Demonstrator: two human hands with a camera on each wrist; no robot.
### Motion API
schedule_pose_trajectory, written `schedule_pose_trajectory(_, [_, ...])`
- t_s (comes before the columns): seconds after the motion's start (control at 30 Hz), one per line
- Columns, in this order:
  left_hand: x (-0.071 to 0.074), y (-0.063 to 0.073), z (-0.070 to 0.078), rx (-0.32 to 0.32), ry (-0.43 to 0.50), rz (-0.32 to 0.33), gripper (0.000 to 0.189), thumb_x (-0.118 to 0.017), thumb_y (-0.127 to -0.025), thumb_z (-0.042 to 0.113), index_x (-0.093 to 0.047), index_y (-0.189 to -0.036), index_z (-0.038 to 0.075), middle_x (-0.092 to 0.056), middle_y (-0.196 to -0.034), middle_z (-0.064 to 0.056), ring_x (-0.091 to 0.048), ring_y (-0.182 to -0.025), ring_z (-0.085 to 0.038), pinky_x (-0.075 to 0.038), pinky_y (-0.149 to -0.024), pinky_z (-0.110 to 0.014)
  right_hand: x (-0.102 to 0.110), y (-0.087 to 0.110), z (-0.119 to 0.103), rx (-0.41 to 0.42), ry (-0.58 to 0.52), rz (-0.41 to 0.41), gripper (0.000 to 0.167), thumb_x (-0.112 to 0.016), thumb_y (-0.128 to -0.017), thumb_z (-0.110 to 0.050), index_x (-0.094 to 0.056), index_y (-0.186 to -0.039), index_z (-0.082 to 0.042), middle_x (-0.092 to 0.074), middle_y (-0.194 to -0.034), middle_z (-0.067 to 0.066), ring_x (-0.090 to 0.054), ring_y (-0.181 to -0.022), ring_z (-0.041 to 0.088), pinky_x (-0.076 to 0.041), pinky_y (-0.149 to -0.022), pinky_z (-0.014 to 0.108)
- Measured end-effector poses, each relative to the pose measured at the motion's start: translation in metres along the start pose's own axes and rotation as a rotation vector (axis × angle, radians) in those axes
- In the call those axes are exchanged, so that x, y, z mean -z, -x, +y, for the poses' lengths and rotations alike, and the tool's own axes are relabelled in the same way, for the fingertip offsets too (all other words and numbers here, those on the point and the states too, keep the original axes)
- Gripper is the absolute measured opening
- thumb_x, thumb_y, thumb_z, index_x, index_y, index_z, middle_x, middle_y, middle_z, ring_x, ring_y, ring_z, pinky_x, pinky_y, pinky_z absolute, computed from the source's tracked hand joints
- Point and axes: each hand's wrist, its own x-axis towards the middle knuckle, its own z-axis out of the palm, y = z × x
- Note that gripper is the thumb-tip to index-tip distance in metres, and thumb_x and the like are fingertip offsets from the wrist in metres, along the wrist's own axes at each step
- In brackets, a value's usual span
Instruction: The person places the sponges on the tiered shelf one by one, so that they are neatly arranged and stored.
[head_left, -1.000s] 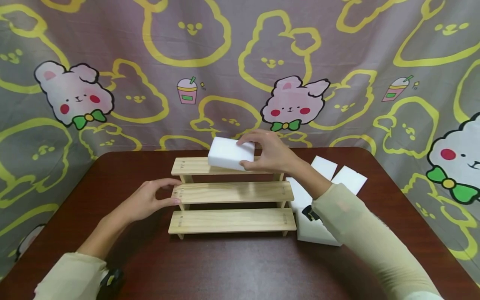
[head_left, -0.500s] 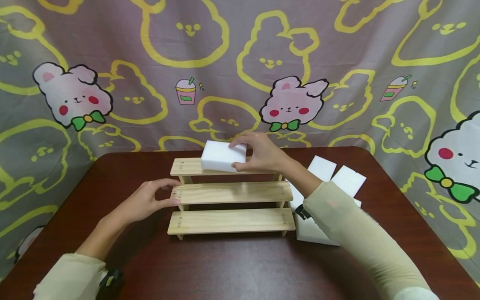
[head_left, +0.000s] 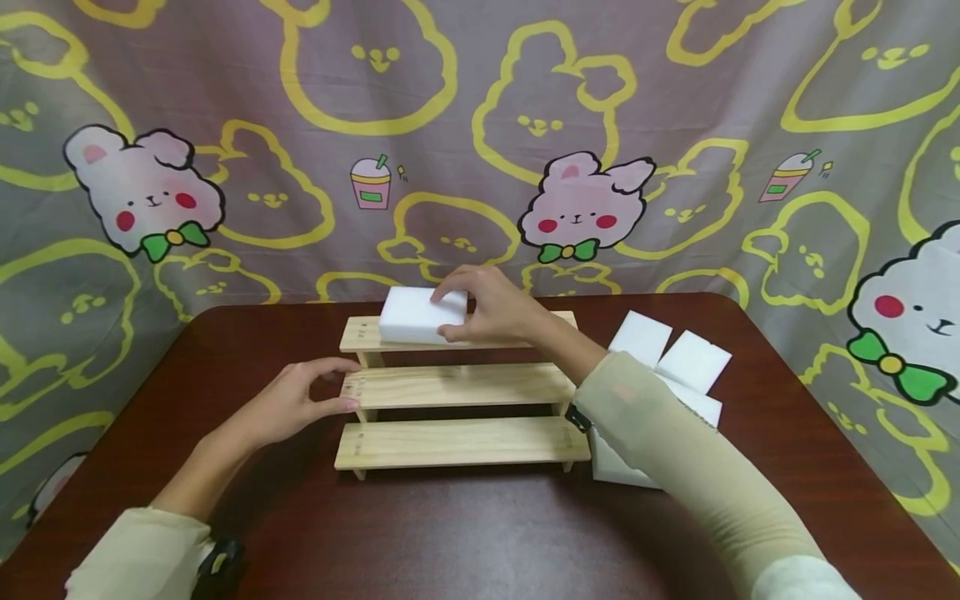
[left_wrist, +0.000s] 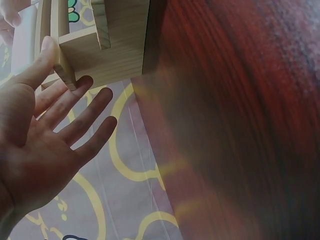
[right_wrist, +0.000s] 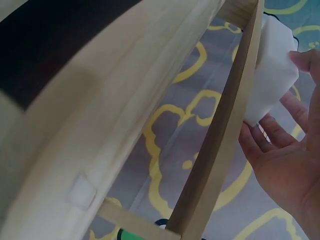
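Observation:
A three-tier wooden step stand (head_left: 457, 440) stands on the dark table. Near the left end of its top board, a white foam block (head_left: 408, 315) lies flat. My right hand (head_left: 491, 304) grips that block by its right end, thumb in front and fingers behind. In the right wrist view, the foam block (right_wrist: 275, 65) sits against the board, with fingertips around its edges. My left hand (head_left: 288, 404) pinches the left end of the middle board. The left wrist view shows the thumb and index finger on that board end, while the other fingers of the left hand (left_wrist: 42, 135) extend.
Right of the stand lie several more white foam pieces: two smaller blocks (head_left: 693, 361) and larger ones (head_left: 622, 467), partly hidden by my right sleeve (head_left: 675, 433). A patterned curtain (head_left: 465, 167) hangs behind the table (head_left: 450, 542).
My right hand has lowered the foam block onto the top board and moved it left along it. My left hand stays at the middle board's end.

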Motion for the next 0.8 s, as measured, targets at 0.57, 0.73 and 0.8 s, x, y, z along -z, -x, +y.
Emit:
schedule_pose_trajectory(0.57, [0.0, -0.0004, 0.0008, 0.009, 0.0, -0.001, 0.044, -0.082, -0.091, 0.02, -0.068, -0.128, 0.0, -0.073, -0.114, -0.009, -0.068, -0.104, -0.026, -0.052, -0.088, -0.053, -0.0069, -0.0062, -0.0023, 0.029, -0.003, -0.027, 0.036, -0.085, -0.08, -0.021, -0.077, -0.112, -0.006, -0.069, -0.123, 0.014, -0.063, -0.086, 0.018, -0.052, -0.075, 0.026])
schedule_pose_trajectory(0.73, [-0.0006, -0.0001, 0.0001, 0.005, -0.003, 0.001, 0.044, -0.082, -0.091, 0.02, -0.068, -0.128, 0.0, -0.073, -0.115, -0.009, -0.068, -0.104, -0.026, -0.052, -0.088, -0.052, -0.0081, -0.0072, -0.0023, 0.035, 0.001, -0.031, 0.036, -0.084, -0.081, -0.021, -0.077, -0.112, -0.006, -0.068, -0.123, 0.014, -0.063, -0.085, 0.018, -0.051, -0.075, 0.025])
schedule_pose_trajectory(0.8, [-0.0006, -0.0001, -0.0004, 0.005, -0.006, 0.004, 0.044, -0.082, -0.091, 0.02, -0.068, -0.128, 0.0, -0.074, -0.114, -0.009, -0.068, -0.104, -0.026, -0.052, -0.088, -0.052, -0.0086, -0.0077, -0.0023, 0.034, -0.001, -0.031, 0.036, -0.084, -0.081, -0.021, -0.077, -0.113, -0.006, -0.068, -0.124, 0.014, -0.063, -0.086, 0.018, -0.051, -0.075, 0.025])
